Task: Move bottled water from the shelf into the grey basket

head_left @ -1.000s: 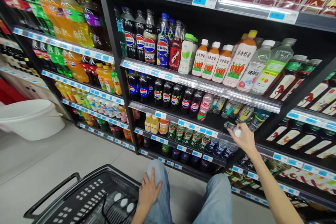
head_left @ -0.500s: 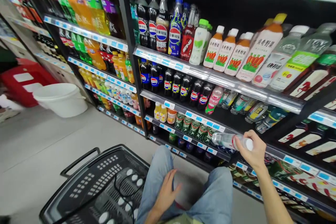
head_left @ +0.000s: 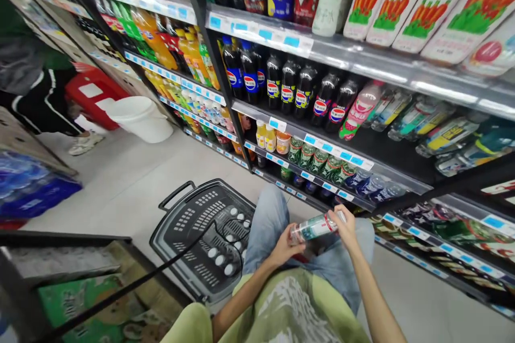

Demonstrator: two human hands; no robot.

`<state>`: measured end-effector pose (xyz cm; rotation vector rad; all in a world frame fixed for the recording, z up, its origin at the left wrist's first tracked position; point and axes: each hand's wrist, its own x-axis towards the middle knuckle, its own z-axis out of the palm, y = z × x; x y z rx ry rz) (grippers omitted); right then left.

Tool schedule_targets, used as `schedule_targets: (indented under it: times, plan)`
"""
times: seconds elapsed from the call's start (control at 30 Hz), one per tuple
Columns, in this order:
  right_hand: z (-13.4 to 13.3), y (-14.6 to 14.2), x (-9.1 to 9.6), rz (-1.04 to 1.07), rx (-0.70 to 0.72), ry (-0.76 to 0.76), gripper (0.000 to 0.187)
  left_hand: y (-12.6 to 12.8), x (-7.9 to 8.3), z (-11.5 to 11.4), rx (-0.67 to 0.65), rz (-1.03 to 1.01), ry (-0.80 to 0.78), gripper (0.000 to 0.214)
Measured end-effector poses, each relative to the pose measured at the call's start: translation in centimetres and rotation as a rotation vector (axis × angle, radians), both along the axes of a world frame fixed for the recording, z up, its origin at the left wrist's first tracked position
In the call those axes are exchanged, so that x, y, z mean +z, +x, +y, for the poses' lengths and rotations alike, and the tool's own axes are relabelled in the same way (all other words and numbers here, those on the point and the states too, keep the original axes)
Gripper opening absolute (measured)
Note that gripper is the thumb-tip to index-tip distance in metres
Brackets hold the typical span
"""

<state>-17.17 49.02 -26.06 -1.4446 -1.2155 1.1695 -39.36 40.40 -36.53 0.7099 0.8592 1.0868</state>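
Observation:
A clear plastic bottle (head_left: 315,228) with a white cap and a red-and-green label lies nearly level above my lap. My right hand (head_left: 344,226) is closed round its cap end. At the other end, my left hand (head_left: 285,248) has its fingers about the base. To my left on the floor is a black shopping basket (head_left: 156,233) with several white-capped bottles lying in it and a dark cord across it. My knees are bent in front of the drink shelves.
Shelves with cola bottles (head_left: 306,94) and small green bottles (head_left: 319,159) stand ahead. A white tub (head_left: 140,118) and a red container (head_left: 90,91) are on the floor at left, near another person's leg (head_left: 52,99). Blue packs (head_left: 34,185) sit further left.
My right hand has brought the bottle from beside the shelf back over my lap. My left hand has come off my thigh and taken the bottle's base. The view has tilted down.

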Motion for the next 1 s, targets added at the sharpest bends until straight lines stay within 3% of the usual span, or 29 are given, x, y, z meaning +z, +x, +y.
schedule_targets:
  times: [0.13, 0.27, 0.63, 1.0]
  plan:
    - [-0.4, 0.6, -2.0, -0.099, -0.122, 0.031, 0.052, 0.3, 0.7, 0.3, 0.019, 0.023, -0.062, 0.085]
    - [-0.7, 1.3, -2.7, -0.167, -0.184, 0.036, 0.054, 0.3, 1.4, 0.5, -0.066, 0.043, -0.035, 0.071]
    - [-0.9, 2.6, -2.8, -0.270, -0.165, 0.013, 0.049, 0.6, 1.1, 0.1, -0.318, 0.100, -0.034, 0.063]
    - [-0.1, 1.9, -2.2, -0.308, -0.149, 0.020, 0.048, 0.5, 1.8, 0.4, -0.310, 0.115, -0.047, 0.064]
